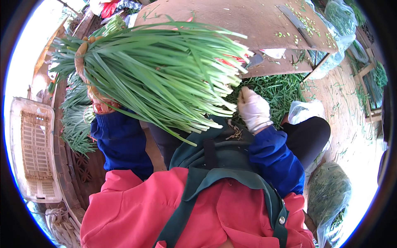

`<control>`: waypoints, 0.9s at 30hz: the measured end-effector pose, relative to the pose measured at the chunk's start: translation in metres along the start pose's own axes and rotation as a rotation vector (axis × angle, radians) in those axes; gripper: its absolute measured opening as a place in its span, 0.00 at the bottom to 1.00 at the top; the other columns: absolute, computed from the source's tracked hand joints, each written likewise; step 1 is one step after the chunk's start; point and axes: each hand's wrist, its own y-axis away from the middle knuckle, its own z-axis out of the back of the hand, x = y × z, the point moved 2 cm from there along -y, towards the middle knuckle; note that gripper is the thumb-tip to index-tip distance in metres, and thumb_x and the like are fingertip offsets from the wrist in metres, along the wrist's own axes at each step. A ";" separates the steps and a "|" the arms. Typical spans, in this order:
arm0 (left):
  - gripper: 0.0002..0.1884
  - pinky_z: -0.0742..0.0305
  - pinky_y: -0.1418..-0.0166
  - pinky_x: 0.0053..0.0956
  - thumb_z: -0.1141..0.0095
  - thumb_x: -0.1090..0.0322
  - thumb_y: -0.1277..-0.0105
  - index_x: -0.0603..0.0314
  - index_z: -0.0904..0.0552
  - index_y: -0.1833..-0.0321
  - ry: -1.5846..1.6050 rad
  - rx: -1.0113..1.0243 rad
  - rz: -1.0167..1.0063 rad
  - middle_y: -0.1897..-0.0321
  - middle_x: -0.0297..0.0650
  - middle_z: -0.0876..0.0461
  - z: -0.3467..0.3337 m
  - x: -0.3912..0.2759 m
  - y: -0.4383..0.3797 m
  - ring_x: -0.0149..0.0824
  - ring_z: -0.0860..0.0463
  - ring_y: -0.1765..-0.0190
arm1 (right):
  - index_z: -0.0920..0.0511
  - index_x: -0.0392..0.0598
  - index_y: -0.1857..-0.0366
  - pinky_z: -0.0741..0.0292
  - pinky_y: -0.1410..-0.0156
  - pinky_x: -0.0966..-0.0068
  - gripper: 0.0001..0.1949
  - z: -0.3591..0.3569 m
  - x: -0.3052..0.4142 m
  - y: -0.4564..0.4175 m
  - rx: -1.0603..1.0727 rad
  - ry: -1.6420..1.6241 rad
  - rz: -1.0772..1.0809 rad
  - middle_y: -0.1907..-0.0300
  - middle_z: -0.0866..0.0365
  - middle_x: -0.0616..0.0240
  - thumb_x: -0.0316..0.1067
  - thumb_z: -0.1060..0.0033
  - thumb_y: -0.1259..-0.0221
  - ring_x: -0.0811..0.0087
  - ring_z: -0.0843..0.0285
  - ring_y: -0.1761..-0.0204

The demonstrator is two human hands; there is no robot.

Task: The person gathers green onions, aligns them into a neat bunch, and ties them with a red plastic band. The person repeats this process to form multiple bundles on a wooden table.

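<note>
My left hand [83, 63], in a tan glove, grips a thick bunch of long, flat green leaves, seemingly garlic chives [155, 71]. It holds them near their leafy tips, and the pale cut ends fan out to the right. My right hand [255, 110] wears a white glove and sits just below those ends, its fingers curled. Whether anything is between them is hidden. Beneath and beyond it lies a heap of loose green trimmings [276, 90]. Some dry brown scraps [234, 130] rest on my dark green apron [226, 152].
Ahead stands a brown table [217, 15] with a long knife [293, 20] and green bits on it. More tied bunches [77, 114] lie at left, near a white plastic crate [37, 148]. Clear plastic bags of greens [330, 189] stand at right.
</note>
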 end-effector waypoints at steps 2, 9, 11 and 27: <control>0.13 0.18 0.40 0.45 0.43 0.69 0.31 0.62 0.20 0.46 -0.375 -0.008 -0.276 0.43 0.47 0.18 -0.011 0.009 0.008 0.43 0.17 0.42 | 0.20 0.49 0.62 0.22 0.59 0.52 0.07 -0.013 -0.034 0.005 0.333 0.066 -0.042 0.68 0.16 0.51 0.38 0.44 0.34 0.46 0.16 0.64; 0.16 0.16 0.40 0.41 0.46 0.69 0.28 0.63 0.23 0.39 -0.511 0.203 -0.290 0.45 0.48 0.16 -0.041 0.032 -0.012 0.43 0.14 0.47 | 0.23 0.51 0.39 0.19 0.44 0.53 0.28 -0.004 0.017 -0.007 0.390 -1.784 -0.437 0.41 0.19 0.59 0.62 0.44 0.31 0.61 0.20 0.42; 0.16 0.15 0.41 0.40 0.48 0.69 0.27 0.63 0.24 0.38 -0.681 0.006 -0.339 0.42 0.50 0.17 -0.023 0.026 -0.026 0.43 0.14 0.46 | 0.25 0.49 0.37 0.20 0.41 0.49 0.32 -0.002 0.024 -0.021 0.287 -2.035 -0.293 0.39 0.20 0.59 0.66 0.45 0.32 0.55 0.22 0.41; 0.13 0.11 0.57 0.39 0.46 0.70 0.27 0.51 0.23 0.42 -0.012 -0.119 -0.011 0.60 0.40 0.16 -0.024 0.050 -0.038 0.40 0.13 0.60 | 0.26 0.45 0.37 0.13 0.49 0.64 0.20 0.038 0.078 -0.025 0.145 -1.783 -0.374 0.46 0.17 0.58 0.46 0.56 0.23 0.62 0.14 0.50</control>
